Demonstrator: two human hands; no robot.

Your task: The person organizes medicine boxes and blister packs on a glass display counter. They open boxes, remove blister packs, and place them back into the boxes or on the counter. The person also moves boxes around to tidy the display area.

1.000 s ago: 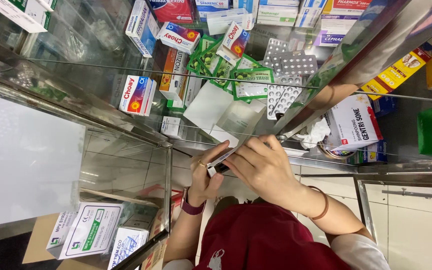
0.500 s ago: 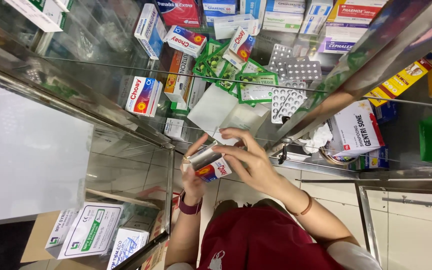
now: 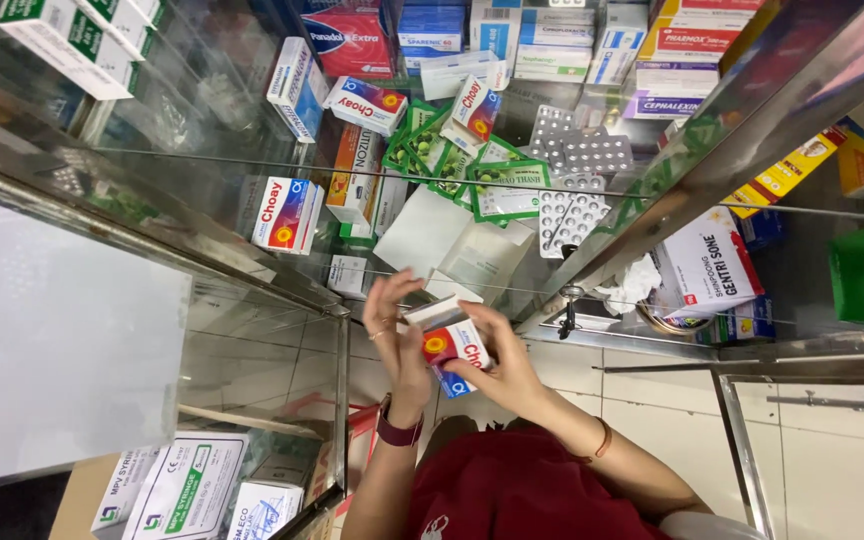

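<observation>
Both hands hold a small white, red and blue medicine box [image 3: 455,349] in front of a glass display cabinet. My left hand [image 3: 398,345], with a ring and a dark red wristwatch, has its fingers at the box's open white end flap. My right hand [image 3: 508,372], with a thin bracelet, grips the box from the right side and underneath. Just behind the hands lie white paper sheets [image 3: 422,232] on a glass shelf [image 3: 252,165].
The cabinet holds several matching red and blue boxes [image 3: 285,213], green sachets [image 3: 505,190], silver blister packs [image 3: 577,180] and stacked cartons [image 3: 677,45]. A metal cabinet frame [image 3: 652,205] runs diagonally at right. White syringe cartons [image 3: 187,490] sit at lower left. Tiled floor lies below.
The box has turned in my hands so its red and blue face shows. My left hand has shifted up to the open flap. The view has drifted slightly.
</observation>
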